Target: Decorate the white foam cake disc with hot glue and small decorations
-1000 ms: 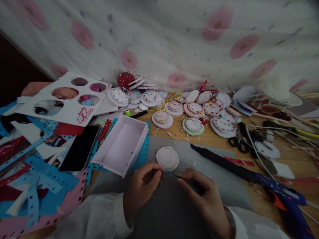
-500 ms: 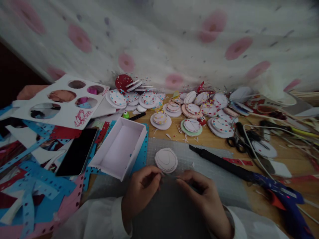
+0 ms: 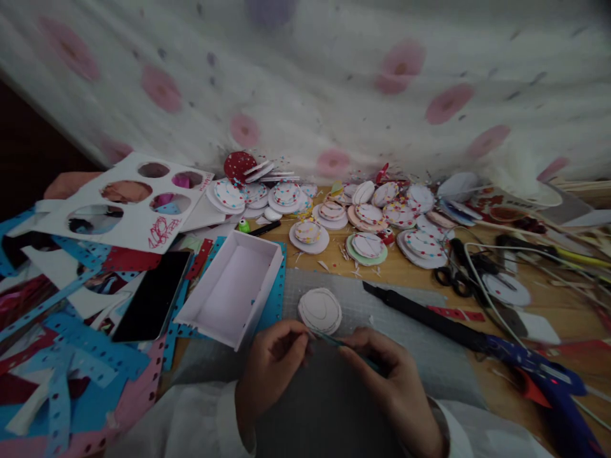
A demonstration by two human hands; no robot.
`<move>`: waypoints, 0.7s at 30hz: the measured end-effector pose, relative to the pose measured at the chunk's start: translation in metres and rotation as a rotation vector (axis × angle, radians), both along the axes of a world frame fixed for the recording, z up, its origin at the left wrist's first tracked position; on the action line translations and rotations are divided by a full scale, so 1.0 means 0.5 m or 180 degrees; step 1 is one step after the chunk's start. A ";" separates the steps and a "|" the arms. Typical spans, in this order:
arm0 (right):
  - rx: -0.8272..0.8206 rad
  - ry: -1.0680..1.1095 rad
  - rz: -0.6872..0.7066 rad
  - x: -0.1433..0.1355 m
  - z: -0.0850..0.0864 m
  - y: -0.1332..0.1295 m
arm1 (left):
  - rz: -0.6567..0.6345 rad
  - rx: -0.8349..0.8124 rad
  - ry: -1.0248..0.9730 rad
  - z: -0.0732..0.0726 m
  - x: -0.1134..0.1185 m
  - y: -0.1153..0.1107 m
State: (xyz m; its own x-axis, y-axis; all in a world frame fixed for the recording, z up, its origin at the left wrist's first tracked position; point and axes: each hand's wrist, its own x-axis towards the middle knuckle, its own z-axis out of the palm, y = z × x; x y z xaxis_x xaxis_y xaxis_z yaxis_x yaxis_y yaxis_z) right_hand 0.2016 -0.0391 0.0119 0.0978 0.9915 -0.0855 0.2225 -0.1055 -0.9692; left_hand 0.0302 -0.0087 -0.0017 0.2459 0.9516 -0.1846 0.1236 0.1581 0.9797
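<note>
My right hand (image 3: 389, 375) pinches a thin teal tool (image 3: 329, 338) whose tip points left. The fingertips of my left hand (image 3: 274, 362) are pressed together beside that tip; whatever they hold is too small to name. Just beyond both hands, a round white disc (image 3: 319, 310) with curved lines drawn on it lies on the grey mat (image 3: 296, 283). An open white box (image 3: 231, 286) stands to the left of the disc.
Decorated paper discs (image 3: 309, 234) line the table's back. Dotted paper scraps and a black phone (image 3: 153, 296) lie left. A black-bladed cutter (image 3: 424, 315), scissors (image 3: 451, 277) and a blue glue gun (image 3: 534, 366) lie right. A patterned curtain (image 3: 296, 76) hangs behind.
The teal tool now shows clearly between my hands, where it was blurred before. My hands have hardly moved. The whole view has shifted slightly.
</note>
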 end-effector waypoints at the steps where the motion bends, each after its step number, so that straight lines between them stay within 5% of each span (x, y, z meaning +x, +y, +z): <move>1: 0.0014 -0.0024 0.0002 0.000 0.000 0.000 | 0.0006 -0.0029 -0.0023 0.001 0.000 0.000; 21: 0.0292 -0.0229 -0.0008 -0.002 -0.004 -0.008 | -0.0045 0.0038 -0.0047 -0.004 -0.001 -0.001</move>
